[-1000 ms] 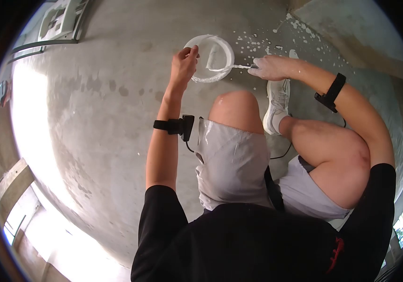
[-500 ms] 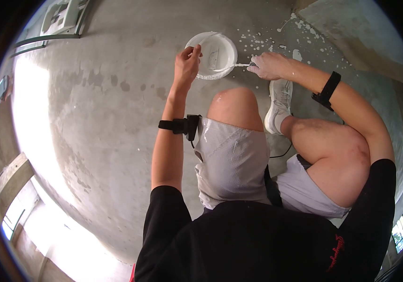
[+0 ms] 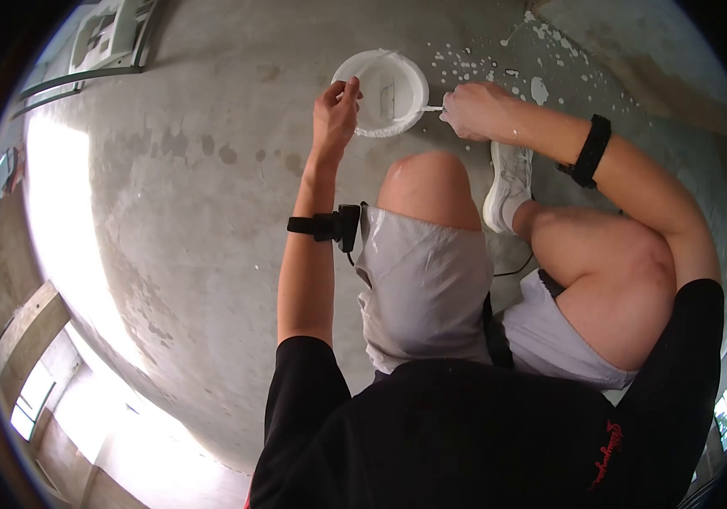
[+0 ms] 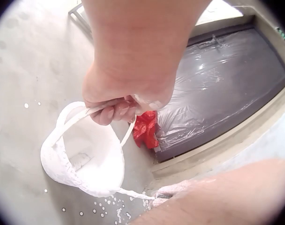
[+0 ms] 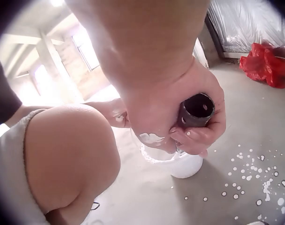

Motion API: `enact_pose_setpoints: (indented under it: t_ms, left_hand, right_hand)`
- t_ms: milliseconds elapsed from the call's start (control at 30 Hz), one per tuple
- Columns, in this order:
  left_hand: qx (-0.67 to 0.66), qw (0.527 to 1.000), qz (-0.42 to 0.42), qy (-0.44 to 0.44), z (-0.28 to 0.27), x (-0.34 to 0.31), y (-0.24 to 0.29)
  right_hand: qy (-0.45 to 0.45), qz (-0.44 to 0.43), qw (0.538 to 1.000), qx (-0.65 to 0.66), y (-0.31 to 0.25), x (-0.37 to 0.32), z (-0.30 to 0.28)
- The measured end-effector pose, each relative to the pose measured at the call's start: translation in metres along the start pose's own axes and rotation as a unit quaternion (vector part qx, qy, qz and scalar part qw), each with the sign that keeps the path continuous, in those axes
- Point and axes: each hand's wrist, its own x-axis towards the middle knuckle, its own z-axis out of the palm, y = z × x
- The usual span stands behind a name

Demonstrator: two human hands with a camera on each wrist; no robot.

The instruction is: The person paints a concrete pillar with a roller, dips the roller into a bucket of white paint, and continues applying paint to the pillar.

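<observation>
A white bucket (image 3: 419, 88) with a paint-smeared rim stands in front of the person's knee. My left hand (image 3: 335, 119) is above its left side, fingers curled round the white bucket handle (image 4: 127, 136). To the right of the bucket, my right hand (image 3: 478, 110) grips a tool by its dark, hollow tube-like handle (image 5: 188, 121). The tool's white-coated shaft (image 4: 137, 194) runs from that hand to the bucket's rim; its far end is hidden. White smears mark the right hand.
White paint drops (image 3: 539, 90) spot the grey concrete floor (image 3: 202, 254) right of the bucket. A white shoe (image 3: 506, 182) is below the right hand. Near a plastic-covered dark panel (image 4: 227, 84) lies a red plastic bag (image 4: 145, 130).
The right hand has shifted slightly up and left in the head view, and less of the tool's shaft shows inside the bucket. The left hand keeps its hold on the handle.
</observation>
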Motion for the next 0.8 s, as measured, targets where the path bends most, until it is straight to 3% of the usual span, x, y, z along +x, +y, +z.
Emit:
enact_pose_setpoints:
  t_ms: [467, 667, 800]
  left_hand:
    - [0.017, 0.999, 0.028, 0.009, -0.002, 0.002, -0.005]
    - [0.02, 0.999, 0.029, 0.012, -0.002, 0.001, -0.004]
    - [0.018, 0.999, 0.044, 0.017, 0.001, 0.002, -0.008]
  right_hand:
    - [-0.026, 0.038, 0.999, 0.002, -0.004, 0.015, -0.007]
    - [-0.023, 0.033, 0.999, -0.022, -0.004, 0.015, -0.007]
    - [0.0, -0.014, 0.998, -0.057, 0.003, 0.004, -0.008]
